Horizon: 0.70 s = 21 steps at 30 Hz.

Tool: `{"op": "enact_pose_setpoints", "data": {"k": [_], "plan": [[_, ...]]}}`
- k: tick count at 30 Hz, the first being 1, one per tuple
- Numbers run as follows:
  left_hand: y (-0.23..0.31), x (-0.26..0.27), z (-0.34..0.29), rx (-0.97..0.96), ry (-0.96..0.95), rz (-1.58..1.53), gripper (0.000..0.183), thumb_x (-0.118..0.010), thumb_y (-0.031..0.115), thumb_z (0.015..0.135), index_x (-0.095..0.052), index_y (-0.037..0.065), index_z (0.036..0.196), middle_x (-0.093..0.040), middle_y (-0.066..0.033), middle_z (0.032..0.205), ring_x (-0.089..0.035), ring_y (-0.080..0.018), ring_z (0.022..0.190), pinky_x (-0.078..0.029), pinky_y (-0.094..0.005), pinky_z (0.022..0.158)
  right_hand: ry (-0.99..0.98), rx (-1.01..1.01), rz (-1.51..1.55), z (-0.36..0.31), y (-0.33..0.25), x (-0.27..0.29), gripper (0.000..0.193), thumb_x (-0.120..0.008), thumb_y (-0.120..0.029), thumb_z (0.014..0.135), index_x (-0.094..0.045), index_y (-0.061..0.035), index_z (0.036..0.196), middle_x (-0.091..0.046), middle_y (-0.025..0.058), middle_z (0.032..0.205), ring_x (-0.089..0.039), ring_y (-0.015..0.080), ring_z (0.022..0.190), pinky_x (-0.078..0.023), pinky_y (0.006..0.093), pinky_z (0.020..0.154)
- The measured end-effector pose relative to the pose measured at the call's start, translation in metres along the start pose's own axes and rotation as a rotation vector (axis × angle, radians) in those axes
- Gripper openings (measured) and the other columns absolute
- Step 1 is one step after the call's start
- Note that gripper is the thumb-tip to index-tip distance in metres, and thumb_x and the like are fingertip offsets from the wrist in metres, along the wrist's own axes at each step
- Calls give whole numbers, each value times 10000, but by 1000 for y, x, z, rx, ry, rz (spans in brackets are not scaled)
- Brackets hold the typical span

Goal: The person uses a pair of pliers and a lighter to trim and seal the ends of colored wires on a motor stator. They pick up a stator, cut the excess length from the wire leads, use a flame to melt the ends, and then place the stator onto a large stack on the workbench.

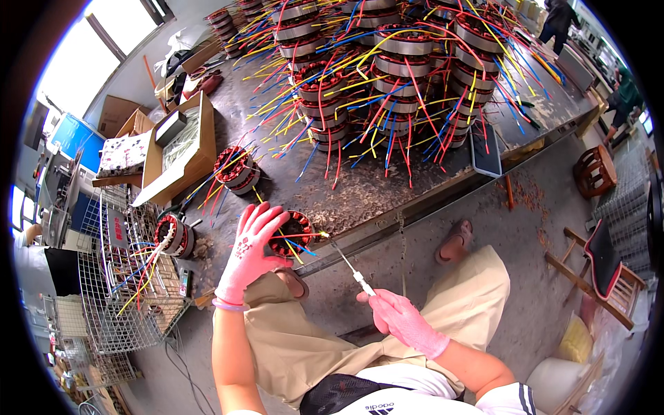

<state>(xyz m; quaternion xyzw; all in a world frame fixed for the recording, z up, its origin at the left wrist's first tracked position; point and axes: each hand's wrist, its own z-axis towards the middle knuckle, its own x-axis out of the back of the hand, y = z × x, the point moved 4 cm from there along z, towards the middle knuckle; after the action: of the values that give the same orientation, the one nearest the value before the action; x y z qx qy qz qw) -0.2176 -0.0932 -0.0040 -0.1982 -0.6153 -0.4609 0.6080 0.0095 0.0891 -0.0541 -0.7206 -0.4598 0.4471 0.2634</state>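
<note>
Ring-shaped, red-wound stator w/ multicolored leads sits nr. edge of scuffed, patchy bench. L hand, pink-gloved, spread open, fingers extended, at stator's L side. R hand, likewise gloved, grips slim white-handled tool, tip twd. stator.

Head-worn fisheye, facing steeply down over workbench, fairly near; far edges probably bent.

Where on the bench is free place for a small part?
The bench has a bare strip near its front edge, right of the stator at the left hand, before the stacked stators. Crowded: the back, and leftward around the carton.
</note>
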Motion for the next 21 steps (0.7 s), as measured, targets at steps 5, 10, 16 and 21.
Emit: {"op": "enact_pose_setpoints", "data": {"k": [5,10,16,21], "plan": [[0,0,0,-5,0,0,948,-864,230,498,-528,120,1377,-497,-88,1426,-355,-317,1399,-198,-495,1199,15,-9,-15,-1,-1,0,305,-435,-188,1044,-576,12,1227,-394,-53,680,-374,43,539,-288,214,478],[1,0,2,-4,-8,-2,944,-862,234,501,-527,114,1376,-492,-90,1431,-351,-321,1401,-197,-495,1199,15,-20,-21,1,2,1,306,-440,-191,1043,-579,8,1230,-394,-54,672,-379,42,540,-289,215,477],[-1,0,1,-10,-4,-7,937,-859,229,512,-524,111,1379,-489,-89,1435,-341,-323,1408,-192,-495,1201,30,-3,-24,0,-1,0,313,-449,-219,1046,-595,-7,1224,-398,-57,623,-360,35,543,-282,212,495],[0,1,0,-3,-34,-5,928,-856,227,520,-525,108,1378,-483,-90,1442,-332,-327,1413,-189,-495,1201,3,-20,-8,0,2,2,310,-441,-202,1046,-571,2,1240,-409,-57,660,-377,40,540,-285,212,477]]}}
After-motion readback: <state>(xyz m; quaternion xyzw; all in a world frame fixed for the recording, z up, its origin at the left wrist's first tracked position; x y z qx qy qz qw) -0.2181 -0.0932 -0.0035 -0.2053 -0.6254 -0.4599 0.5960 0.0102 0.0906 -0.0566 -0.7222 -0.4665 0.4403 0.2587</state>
